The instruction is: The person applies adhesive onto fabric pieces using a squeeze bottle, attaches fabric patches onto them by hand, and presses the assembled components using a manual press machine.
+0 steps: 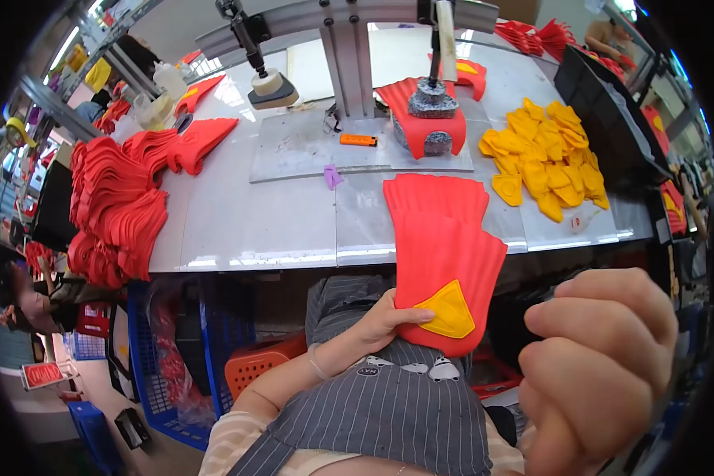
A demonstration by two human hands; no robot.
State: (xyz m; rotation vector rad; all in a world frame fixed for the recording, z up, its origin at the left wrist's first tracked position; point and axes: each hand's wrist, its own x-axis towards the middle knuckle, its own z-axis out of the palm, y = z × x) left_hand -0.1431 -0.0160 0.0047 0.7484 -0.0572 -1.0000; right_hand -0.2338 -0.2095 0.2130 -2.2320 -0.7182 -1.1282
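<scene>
My left hand (387, 319) grips the lower end of a stack of red, flat, curved pieces (440, 230), with its thumb on a yellow patch (452, 312) that lies on the top piece. The far end of this stack rests on the table's front edge. Close to the camera, my right hand (603, 365) is raised with its fingers curled in. Whatever it may hold is hidden from this side. Beyond the stack, a red piece (428, 123) is draped over a speckled block under a press head (434, 99).
Many red pieces (119, 198) are heaped at the table's left. Yellow patches (547, 155) form a pile at the right, beside a black bin (611, 107). An orange lighter (358, 140) lies on the metal plate (293, 151). Below stands a blue crate (155, 373).
</scene>
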